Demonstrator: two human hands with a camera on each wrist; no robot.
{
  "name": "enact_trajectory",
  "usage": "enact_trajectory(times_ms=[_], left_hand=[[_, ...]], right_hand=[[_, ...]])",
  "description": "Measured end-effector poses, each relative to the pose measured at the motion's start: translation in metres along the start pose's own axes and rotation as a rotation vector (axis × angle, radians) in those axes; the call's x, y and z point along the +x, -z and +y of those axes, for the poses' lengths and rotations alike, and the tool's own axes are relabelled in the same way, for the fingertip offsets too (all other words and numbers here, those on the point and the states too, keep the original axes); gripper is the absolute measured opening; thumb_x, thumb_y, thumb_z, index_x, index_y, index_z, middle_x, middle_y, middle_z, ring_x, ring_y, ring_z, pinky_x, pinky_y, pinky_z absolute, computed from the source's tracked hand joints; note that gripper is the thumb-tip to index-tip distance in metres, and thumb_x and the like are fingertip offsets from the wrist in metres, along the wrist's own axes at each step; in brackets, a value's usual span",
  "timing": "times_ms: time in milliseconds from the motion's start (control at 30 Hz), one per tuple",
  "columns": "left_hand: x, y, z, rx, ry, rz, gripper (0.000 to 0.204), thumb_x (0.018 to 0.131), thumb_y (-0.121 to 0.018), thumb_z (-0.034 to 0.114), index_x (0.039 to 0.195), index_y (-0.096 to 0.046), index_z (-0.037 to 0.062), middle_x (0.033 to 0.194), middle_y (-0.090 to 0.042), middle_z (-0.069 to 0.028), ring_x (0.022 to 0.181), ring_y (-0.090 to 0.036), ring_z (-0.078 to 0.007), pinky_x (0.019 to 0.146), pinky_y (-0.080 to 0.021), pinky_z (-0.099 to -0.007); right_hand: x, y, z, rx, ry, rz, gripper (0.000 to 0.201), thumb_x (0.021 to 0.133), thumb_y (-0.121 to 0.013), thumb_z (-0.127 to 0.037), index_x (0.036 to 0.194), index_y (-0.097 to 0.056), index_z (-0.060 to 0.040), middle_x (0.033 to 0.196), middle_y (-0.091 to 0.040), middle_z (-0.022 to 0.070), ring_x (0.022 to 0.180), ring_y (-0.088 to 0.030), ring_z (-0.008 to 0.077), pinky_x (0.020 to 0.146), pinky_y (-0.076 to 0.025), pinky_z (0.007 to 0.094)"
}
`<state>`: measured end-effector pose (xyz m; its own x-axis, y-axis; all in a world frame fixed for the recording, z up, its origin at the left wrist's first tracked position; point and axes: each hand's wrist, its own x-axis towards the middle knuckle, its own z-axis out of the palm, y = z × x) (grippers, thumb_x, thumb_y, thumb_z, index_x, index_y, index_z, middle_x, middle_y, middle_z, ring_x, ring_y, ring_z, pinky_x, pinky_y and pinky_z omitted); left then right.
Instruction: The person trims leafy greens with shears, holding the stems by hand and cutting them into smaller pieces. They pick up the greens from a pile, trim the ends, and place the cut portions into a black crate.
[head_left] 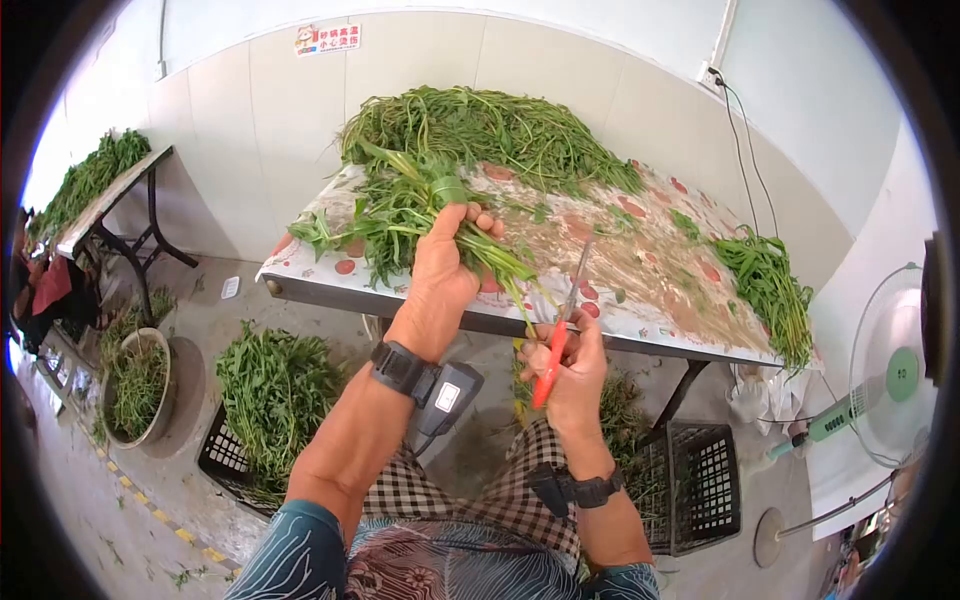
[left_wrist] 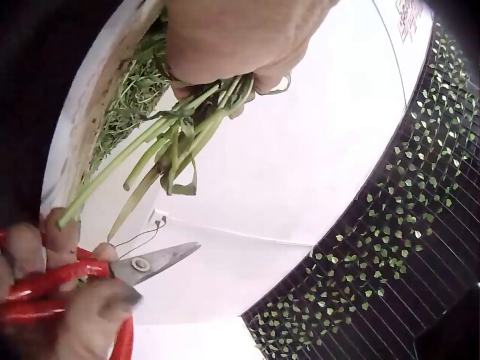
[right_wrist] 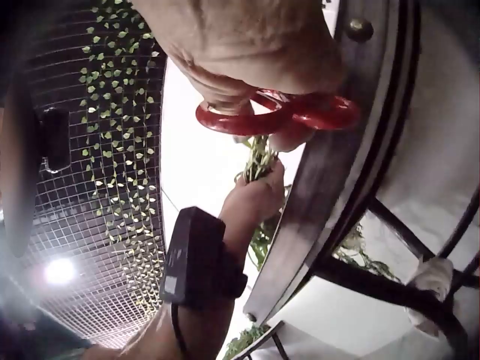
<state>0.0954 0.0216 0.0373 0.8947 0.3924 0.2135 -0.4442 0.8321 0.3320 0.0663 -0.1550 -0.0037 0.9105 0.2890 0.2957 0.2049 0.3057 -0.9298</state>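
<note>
My left hand (head_left: 447, 262) grips a bunch of green stems (head_left: 497, 259) above the table's front edge; a green band circles the bunch just above the fist, leaves pointing away. In the left wrist view the cut-looking stem ends (left_wrist: 142, 161) hang below the left hand (left_wrist: 240, 37). My right hand (head_left: 572, 372) holds red-handled scissors (head_left: 551, 362), blades pointing up, beside the stem ends. The left wrist view has the scissor blades (left_wrist: 161, 260) near the stems, apart from them. The right wrist view has the red handles (right_wrist: 322, 112) around the right hand's fingers.
A large heap of greens (head_left: 490, 125) covers the back of the patterned table (head_left: 600, 260), with a smaller bundle (head_left: 770, 290) at its right end. Below stand a crate of greens (head_left: 270, 400), a round tub (head_left: 140, 390) and a black crate (head_left: 705, 485). A fan (head_left: 895, 375) stands right.
</note>
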Motion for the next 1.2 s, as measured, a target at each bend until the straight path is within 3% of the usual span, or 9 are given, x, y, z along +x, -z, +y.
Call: enact_trajectory(times_ms=[200, 300, 467, 700, 800, 933, 1033, 1067, 1200], left_hand=[[-0.009, 0.003, -0.005, 0.192, 0.122, -0.029, 0.006, 0.087, -0.053, 0.011, 0.085, -0.050, 0.0058, 0.080, -0.055, -0.0057, 0.075, -0.056, -0.0209, 0.072, -0.050, -0.0373], [-0.011, 0.008, -0.022, 0.159, 0.027, -0.013, 0.007, 0.085, -0.054, 0.009, 0.090, -0.050, 0.0061, 0.084, -0.055, -0.0062, 0.076, -0.057, -0.0212, 0.070, -0.050, -0.0383], [-0.024, 0.003, -0.021, 0.289, 0.113, -0.032, 0.018, 0.086, -0.052, 0.006, 0.104, -0.050, 0.0053, 0.102, -0.058, -0.0106, 0.093, -0.059, -0.0249, 0.083, -0.051, -0.0407], [-0.023, 0.013, -0.028, 0.190, 0.225, -0.222, 0.019, 0.087, -0.053, 0.010, 0.105, -0.051, 0.0052, 0.108, -0.057, -0.0116, 0.102, -0.056, -0.0279, 0.087, -0.048, -0.0446], [-0.026, 0.014, -0.026, 0.176, 0.244, -0.204, 0.019, 0.087, -0.053, 0.011, 0.105, -0.051, 0.0053, 0.110, -0.056, -0.0120, 0.107, -0.053, -0.0287, 0.089, -0.047, -0.0456], [-0.030, 0.012, -0.022, 0.260, 0.231, -0.277, 0.023, 0.086, -0.055, 0.013, 0.108, -0.051, 0.0052, 0.113, -0.055, -0.0123, 0.113, -0.050, -0.0293, 0.091, -0.045, -0.0450], [-0.042, -0.001, -0.028, 0.347, 0.252, -0.282, 0.029, 0.085, -0.058, 0.014, 0.111, -0.050, 0.0045, 0.116, -0.054, -0.0118, 0.114, -0.048, -0.0289, 0.093, -0.044, -0.0445], [-0.047, -0.003, -0.034, 0.369, 0.259, -0.269, 0.031, 0.084, -0.059, 0.015, 0.112, -0.049, 0.0042, 0.117, -0.053, -0.0117, 0.114, -0.048, -0.0287, 0.093, -0.044, -0.0444], [-0.061, 0.000, -0.051, 0.346, 0.342, -0.292, 0.037, 0.084, -0.055, 0.014, 0.119, -0.047, 0.0052, 0.117, -0.054, -0.0099, 0.111, -0.051, -0.0235, 0.089, -0.046, -0.0368]], right_hand=[[0.014, 0.005, 0.001, 0.059, 0.079, 0.025, 0.044, 0.076, -0.061, 0.000, 0.114, -0.038, 0.0023, 0.079, -0.058, 0.0108, 0.061, -0.059, 0.0160, 0.051, -0.050, 0.0267], [0.020, 0.008, -0.005, 0.008, 0.055, 0.020, 0.042, 0.077, -0.060, 0.000, 0.114, -0.039, 0.0018, 0.080, -0.058, 0.0115, 0.061, -0.060, 0.0158, 0.051, -0.050, 0.0264], [0.028, 0.017, -0.009, 0.071, 0.051, 0.014, 0.041, 0.078, -0.059, 0.001, 0.114, -0.040, 0.0008, 0.080, -0.057, 0.0102, 0.060, -0.059, 0.0149, 0.050, -0.050, 0.0254], [0.025, 0.015, -0.007, 0.106, 0.076, -0.061, 0.036, 0.079, -0.058, 0.000, 0.111, -0.041, -0.0002, 0.079, -0.056, 0.0081, 0.058, -0.057, 0.0133, 0.049, -0.049, 0.0244], [0.020, 0.027, -0.018, -0.092, -0.060, -0.113, 0.031, 0.080, -0.058, -0.001, 0.108, -0.044, -0.0006, 0.078, -0.057, 0.0075, 0.058, -0.056, 0.0108, 0.050, -0.047, 0.0225], [0.030, 0.057, -0.013, -0.012, 0.137, 0.148, 0.031, 0.079, -0.061, -0.004, 0.107, -0.048, -0.0009, 0.084, -0.061, 0.0079, 0.067, -0.056, 0.0083, 0.059, -0.047, 0.0215], [0.027, 0.051, -0.030, -0.400, 0.258, 0.117, 0.033, 0.078, -0.063, -0.005, 0.107, -0.048, -0.0007, 0.086, -0.062, 0.0074, 0.071, -0.058, 0.0098, 0.063, -0.048, 0.0234], [0.025, 0.048, -0.026, -0.222, 0.255, 0.041, 0.035, 0.077, -0.065, -0.004, 0.108, -0.049, -0.0011, 0.085, -0.063, 0.0061, 0.074, -0.058, 0.0102, 0.066, -0.048, 0.0243], [0.008, 0.026, -0.030, -0.652, 0.371, -0.120, 0.038, 0.075, -0.064, 0.003, 0.110, -0.049, -0.0021, 0.082, -0.060, 0.0025, 0.070, -0.053, 0.0051, 0.064, -0.046, 0.0207]])
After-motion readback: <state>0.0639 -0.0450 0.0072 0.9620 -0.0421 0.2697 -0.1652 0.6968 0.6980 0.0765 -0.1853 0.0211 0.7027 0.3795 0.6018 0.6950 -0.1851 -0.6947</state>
